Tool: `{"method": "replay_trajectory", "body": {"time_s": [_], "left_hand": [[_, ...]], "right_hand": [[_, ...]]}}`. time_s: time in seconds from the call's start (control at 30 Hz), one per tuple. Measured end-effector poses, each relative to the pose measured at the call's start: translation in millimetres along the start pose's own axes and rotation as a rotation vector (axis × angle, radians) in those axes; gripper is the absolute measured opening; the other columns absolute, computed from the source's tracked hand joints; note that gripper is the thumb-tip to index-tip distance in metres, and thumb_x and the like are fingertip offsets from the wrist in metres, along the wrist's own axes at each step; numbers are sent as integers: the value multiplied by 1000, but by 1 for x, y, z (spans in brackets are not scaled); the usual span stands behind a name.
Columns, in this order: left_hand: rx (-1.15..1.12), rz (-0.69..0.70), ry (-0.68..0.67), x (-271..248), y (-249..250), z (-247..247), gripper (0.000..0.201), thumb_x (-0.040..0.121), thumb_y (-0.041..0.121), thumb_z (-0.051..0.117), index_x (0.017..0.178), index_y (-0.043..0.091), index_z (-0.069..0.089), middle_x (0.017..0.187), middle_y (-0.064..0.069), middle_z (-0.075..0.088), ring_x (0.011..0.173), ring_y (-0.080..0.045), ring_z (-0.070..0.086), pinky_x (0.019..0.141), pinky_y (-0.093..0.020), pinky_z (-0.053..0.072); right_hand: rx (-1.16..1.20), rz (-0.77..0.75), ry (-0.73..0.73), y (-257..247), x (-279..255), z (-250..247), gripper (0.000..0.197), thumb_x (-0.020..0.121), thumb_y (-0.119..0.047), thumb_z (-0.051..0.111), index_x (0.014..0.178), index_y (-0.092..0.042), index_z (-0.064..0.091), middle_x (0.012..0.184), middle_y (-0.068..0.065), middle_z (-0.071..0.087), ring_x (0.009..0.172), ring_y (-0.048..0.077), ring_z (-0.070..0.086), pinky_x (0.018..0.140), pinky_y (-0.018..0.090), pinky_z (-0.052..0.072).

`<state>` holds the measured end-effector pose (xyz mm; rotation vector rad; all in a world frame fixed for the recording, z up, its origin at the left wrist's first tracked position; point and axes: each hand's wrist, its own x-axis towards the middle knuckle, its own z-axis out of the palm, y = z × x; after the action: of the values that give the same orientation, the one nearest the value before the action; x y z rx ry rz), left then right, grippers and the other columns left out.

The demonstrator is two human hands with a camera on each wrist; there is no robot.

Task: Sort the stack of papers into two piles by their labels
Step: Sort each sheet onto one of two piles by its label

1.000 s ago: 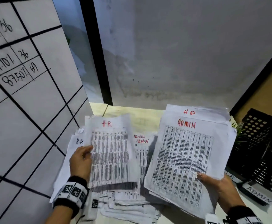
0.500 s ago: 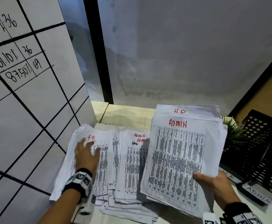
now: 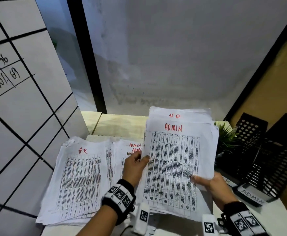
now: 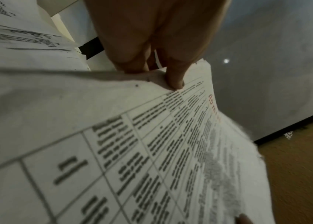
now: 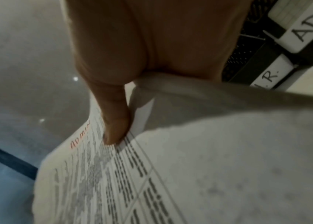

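Left of the left hand (image 3: 136, 169), the H.R pile (image 3: 78, 181) lay flat, thin creased sheets printed with dense tables; the ADMIN pile (image 3: 130, 149) showed just beyond its knuckles. A second earlier that hand had held an H.R sheet over the pile; now it pinched the left edge of the top ADMIN sheet (image 3: 173, 167). The right hand (image 3: 212, 186) gripped the stack (image 3: 180, 113) at its lower right edge, thumb on top. Right of it stood black perforated trays (image 3: 267, 154), labelled ADMIN and H.R; their contents could not be seen.
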<state>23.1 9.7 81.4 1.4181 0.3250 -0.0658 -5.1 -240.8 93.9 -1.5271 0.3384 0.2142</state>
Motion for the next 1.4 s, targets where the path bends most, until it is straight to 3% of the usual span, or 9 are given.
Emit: {"method": "replay_trajectory", "body": {"time_s": [0.17,0.27,0.47,0.7,0.83,0.97,1.2,1.27,1.4], "left_hand": [[3,66,60,-8,0,1,15,84,6,70,96,14,73,94,-6,74,86,-14,70,83,-28,54],[31,116,149,-12,-3,0,23,80,6,74,97,22,71,81,6,71,74,0,66,73,-14,51],[143,235,183,-14,-9,-1,32,84,10,71,116,15,69,86,2,73,84,-12,69,87,-34,57],[406,585,101,-21,-18,-1,45,92,6,58,132,26,52,76,7,70,48,-3,46,47,-17,41],[573,785,78,-22,-20,-5,57,88,-4,61,137,21,48,74,5,68,49,-3,48,53,-7,43],[619,815,44,-19,-25,-11,69,90,-3,59,142,37,38,79,-10,69,61,-19,64,59,-27,57],[528,820,131,-23,-9,-6,15,87,14,63,98,24,64,84,7,67,68,1,59,60,-12,48],[572,855,163,-21,-8,-7,14,83,3,67,93,13,65,97,2,62,86,-4,59,76,-13,49],[612,895,151,-18,-8,-9,25,83,-6,66,93,17,62,86,5,60,78,-6,57,68,-15,47]], "right_hand": [[-61,-21,108,16,4,1,22,76,5,73,96,0,66,82,17,74,77,30,68,70,36,52],[-40,-21,134,19,1,3,21,76,8,73,92,-2,64,78,13,71,76,29,67,67,35,52],[4,9,131,19,-2,3,21,75,8,73,94,6,63,75,15,69,73,31,66,65,34,52],[41,7,130,19,-4,0,24,74,7,73,96,3,63,70,10,74,70,28,70,67,35,52],[63,4,124,17,-7,0,28,72,6,75,97,4,62,71,12,73,70,30,69,67,36,53],[98,-6,102,16,-8,2,49,54,-6,83,97,5,62,73,14,72,71,30,70,69,38,54],[110,-14,82,15,-8,2,51,58,-1,85,104,3,60,75,10,75,79,31,70,87,48,53],[131,-23,73,13,-9,4,55,57,-9,88,104,2,61,79,11,75,84,33,70,91,52,52],[133,-65,67,11,-8,6,74,41,-30,95,100,2,65,85,16,75,79,29,73,75,36,55]]}}
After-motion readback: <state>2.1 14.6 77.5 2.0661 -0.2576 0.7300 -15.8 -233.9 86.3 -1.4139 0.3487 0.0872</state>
